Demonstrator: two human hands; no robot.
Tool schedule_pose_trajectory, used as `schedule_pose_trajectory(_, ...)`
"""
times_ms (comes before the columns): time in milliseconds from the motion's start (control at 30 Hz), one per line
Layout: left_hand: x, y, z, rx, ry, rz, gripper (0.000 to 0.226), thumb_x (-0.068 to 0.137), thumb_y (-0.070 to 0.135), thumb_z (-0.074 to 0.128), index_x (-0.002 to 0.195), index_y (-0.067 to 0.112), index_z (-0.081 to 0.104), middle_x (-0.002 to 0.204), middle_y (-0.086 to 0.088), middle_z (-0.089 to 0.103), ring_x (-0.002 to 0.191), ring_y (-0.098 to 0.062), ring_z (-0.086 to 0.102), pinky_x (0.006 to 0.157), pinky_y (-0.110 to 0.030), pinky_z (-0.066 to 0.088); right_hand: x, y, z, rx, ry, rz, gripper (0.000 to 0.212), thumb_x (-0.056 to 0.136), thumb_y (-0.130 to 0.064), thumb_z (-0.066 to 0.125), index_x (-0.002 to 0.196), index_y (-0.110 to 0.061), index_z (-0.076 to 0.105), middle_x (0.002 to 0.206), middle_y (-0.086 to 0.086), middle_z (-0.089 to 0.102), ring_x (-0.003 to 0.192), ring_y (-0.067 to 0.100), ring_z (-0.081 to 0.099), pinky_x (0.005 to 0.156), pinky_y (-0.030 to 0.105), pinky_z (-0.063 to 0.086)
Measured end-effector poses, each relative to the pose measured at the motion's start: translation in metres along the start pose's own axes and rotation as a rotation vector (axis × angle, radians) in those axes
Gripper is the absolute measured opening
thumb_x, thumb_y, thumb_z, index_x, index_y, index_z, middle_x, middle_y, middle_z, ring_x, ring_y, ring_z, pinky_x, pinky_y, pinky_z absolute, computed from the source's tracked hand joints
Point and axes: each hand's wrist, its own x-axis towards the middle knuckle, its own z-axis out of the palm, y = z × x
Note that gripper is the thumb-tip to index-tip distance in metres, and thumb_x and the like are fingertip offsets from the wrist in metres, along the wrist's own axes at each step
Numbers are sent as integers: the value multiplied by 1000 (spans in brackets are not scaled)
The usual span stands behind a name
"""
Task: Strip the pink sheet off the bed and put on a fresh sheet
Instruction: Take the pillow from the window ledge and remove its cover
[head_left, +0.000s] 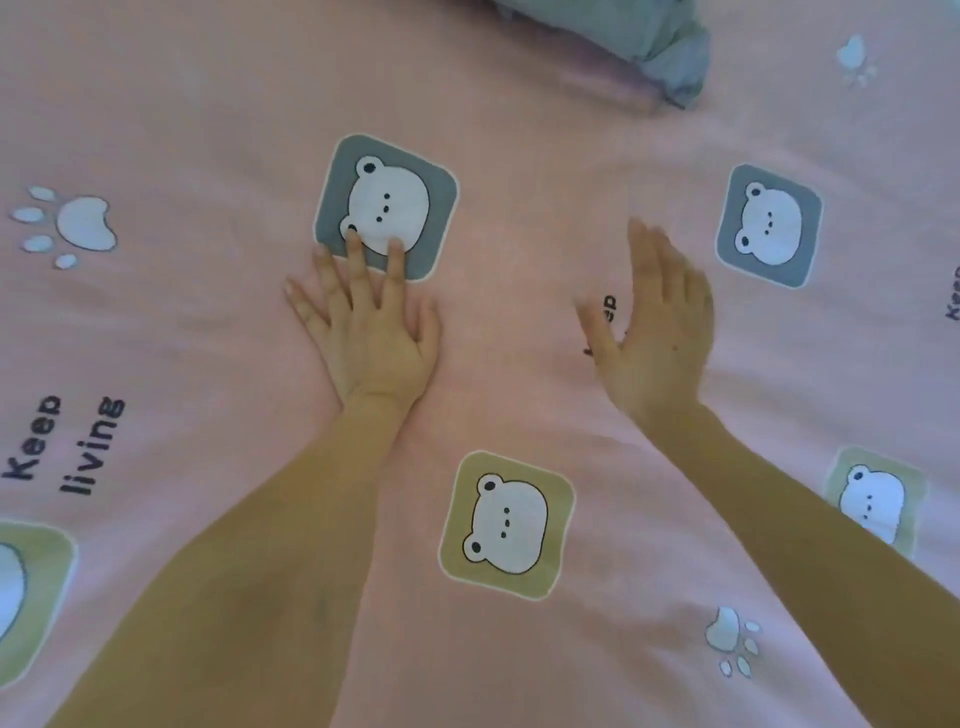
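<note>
Nearest the camera, two bare forearms reach out on either side of an olive bear patch (506, 525) printed on the pink sheet (208, 130). The sheet fills almost the whole view and lies spread over the bed, with soft creases fanning out from the patch.

Beyond the patch and to its left, the left hand (371, 332) lies flat on the sheet. Its fingers are straight and spread wide and hold nothing, and two fingertips rest on a grey bear patch (387, 208) further on. Beyond the olive patch and to its right, the right hand (657, 327) is also wide. Its fingers are straight and close together, the thumb is out to the side, and it grips nothing. It is over a printed word, but whether it presses the cloth or only hovers above it cannot be told.

Judging by this, the stripping has barely begun. The pink sheet covers the bed and neither hand has gathered any of it, so lifting it off and laying the fresh one both remain.

Farthest from the olive patch, at the top edge, a crumpled grey-blue bundle of cloth (623, 36) lies on the sheet. It may be the fresh sheet or other bedding, but that cannot be told. No mattress, bed frame or room shows.
</note>
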Motion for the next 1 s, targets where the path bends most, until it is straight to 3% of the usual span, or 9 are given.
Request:
schedule_pose_trajectory(167,4,0,-1,-3,10,-15,60,88,46,33,145,26,35,156,-12,20,143,-40,13,111,-65,2,173,-15,22,-210,-176,55,94,83,-59,55,152,-24,1,156,23,8,143,41,14,114,57,13)
schedule_pose_trajectory(367,6,-1,0,14,72,0,61,85,44,37,143,24,39,153,-14,28,141,-41,18,110,-65,5,259,-25,47,-302,-265,-113,102,79,-62,60,151,-31,-6,156,25,-5,142,48,5,111,61,13)
schedule_pose_trajectory(400,6,-1,1,13,86,4,61,85,44,37,142,24,39,153,-14,29,140,-41,18,110,-65,5,268,-28,53,-302,-273,-123,98,84,-50,62,150,-33,-7,156,25,-6,141,50,4,110,62,18)
schedule_pose_trajectory(467,7,-1,3,7,115,7,61,84,43,38,142,25,38,152,-14,30,140,-41,20,110,-65,5,281,-32,62,-303,-262,-112,89,93,-6,51,149,-36,-10,156,25,-7,141,50,5,104,61,33)
schedule_pose_trajectory(500,7,-1,3,5,126,7,61,84,43,38,142,25,38,152,-14,31,140,-41,20,111,-65,5,283,-33,65,-314,-261,-106,89,92,8,41,149,-37,-11,156,25,-6,141,50,6,100,59,39)
schedule_pose_trajectory(567,8,-2,4,6,139,11,61,84,42,39,142,25,38,151,-14,32,140,-40,20,111,-65,5,283,-32,67,-356,-280,-127,85,92,13,31,150,-33,-9,156,26,-2,140,49,10,97,54,42)
schedule_pose_trajectory(800,8,-3,5,9,143,14,60,84,41,37,141,24,44,152,-12,31,140,-40,23,110,-66,8,276,-24,43,-390,-362,-259,65,98,4,29,152,-15,-1,149,36,14,131,50,32,98,52,37)
schedule_pose_trajectory(900,8,-3,6,10,168,17,60,84,40,36,141,23,45,151,-12,32,140,-40,23,111,-65,7,268,-24,26,-352,-359,-296,58,101,-8,30,152,-12,3,132,34,38,109,44,49,88,48,39)
schedule_pose_trajectory(1000,8,-3,8,11,201,20,60,84,40,35,141,23,44,151,-13,32,140,-40,23,111,-64,6,264,-21,15,-366,-294,-327,56,99,-4,27,152,-9,8,118,32,48,103,43,52,82,48,38)
